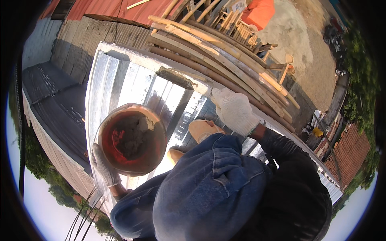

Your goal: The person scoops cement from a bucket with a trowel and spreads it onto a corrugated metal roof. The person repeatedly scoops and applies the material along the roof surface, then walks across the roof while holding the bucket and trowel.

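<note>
My left hand (pixel 106 168), in a white knit glove, is at the near left side of a round bucket (pixel 160 140). Its fingers press along the bucket's outer wall. Grey wet mortar (pixel 138 134) lies inside, and the inner wall shows red. My right hand (pixel 236 111), gloved the same way, grips the top edge of a low wall (pixel 203 86), with its fingertips partly hidden. A darker patch of mortar (pixel 175 77) sits along that wall, left of the right hand. Between my hands, a tan shoe (pixel 204 129) stands on the shiny metal roofing (pixel 134 82).
Beyond the wall lie long bamboo poles and timbers (pixel 225 60), well below. An orange sheet (pixel 258 14) and sandy ground (pixel 295 28) are farther off. Dark roofing (pixel 52 104) drops away at left, and tiled roofing (pixel 350 152) shows at right. Cables (pixel 82 217) run at lower left.
</note>
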The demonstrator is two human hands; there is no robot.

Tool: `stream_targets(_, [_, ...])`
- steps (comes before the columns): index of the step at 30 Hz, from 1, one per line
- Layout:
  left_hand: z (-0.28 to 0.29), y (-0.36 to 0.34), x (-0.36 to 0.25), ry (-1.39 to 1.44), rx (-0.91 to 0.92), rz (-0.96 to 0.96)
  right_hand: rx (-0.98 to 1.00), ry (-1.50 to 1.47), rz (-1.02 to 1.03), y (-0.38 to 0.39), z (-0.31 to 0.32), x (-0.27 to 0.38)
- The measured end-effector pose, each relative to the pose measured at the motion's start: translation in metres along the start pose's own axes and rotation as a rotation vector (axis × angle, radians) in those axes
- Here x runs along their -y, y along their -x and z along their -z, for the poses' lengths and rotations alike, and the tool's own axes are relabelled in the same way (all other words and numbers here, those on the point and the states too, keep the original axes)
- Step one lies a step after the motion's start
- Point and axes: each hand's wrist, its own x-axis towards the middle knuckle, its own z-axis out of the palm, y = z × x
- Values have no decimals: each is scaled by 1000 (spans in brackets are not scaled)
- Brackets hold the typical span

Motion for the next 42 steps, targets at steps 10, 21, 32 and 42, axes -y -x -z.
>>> stream_targets(10, [10,-5,7,-19,-2,-11,76,27,136,19,-13,-30])
stream_targets(21, [10,-10,10,-6,-43,-3,168,138,15,57,40,-28])
stream_targets(32, [17,-9,15,-112,-55,-36,175,148,19,29,-11,-13])
stream_targets(42, [-6,-1,-2,-104,-87,32,41,27,-70,90,64,-85])
